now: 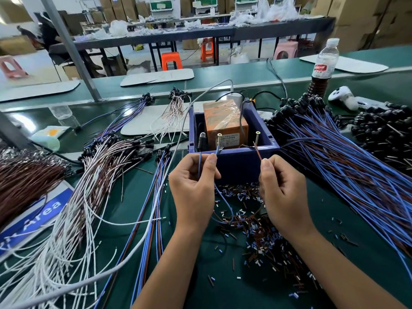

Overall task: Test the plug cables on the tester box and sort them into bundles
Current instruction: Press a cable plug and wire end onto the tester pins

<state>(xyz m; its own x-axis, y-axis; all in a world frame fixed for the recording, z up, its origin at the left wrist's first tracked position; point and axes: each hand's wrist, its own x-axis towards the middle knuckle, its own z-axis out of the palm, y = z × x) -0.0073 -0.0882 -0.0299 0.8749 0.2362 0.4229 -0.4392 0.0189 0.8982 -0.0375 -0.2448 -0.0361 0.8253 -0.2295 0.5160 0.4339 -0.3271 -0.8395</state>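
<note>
hands are both up in front of the blue bin (234,162), which holds the orange tester box (225,127) wrapped in clear film. left hand (192,186) has its grip curled around a blue wire (224,200), pinching it near the tip so the end touches the left screw (219,139) standing at the bin's front rim. right hand (282,188) pinches a brown wire (258,152) whose end reaches up to the right screw (258,136). the blue wire loops down between the wrists over a scatter of cut insulation bits (256,221).

room to move is tight: green surface (367,224) is only bare in a strip below the right forearm. right side is walled by a big fan of blue-and-brown plug cables (347,166) that touches the bin's right edge, with black plugs heaped behind. left side has a white-and-brown cable bundle (89,188), a dark brown bundle (26,175) near the left edge, and a few blue-and-brown cables (153,210) just beside the left forearm. a grey cord (156,197) runs diagonally across all of that.

writing: a blue floor-style label (38,217) at the left reads "Area"; the rest is cut off. the tester's label is too small to read. water bottle (323,63) at back right has a red label, blurred.
</note>
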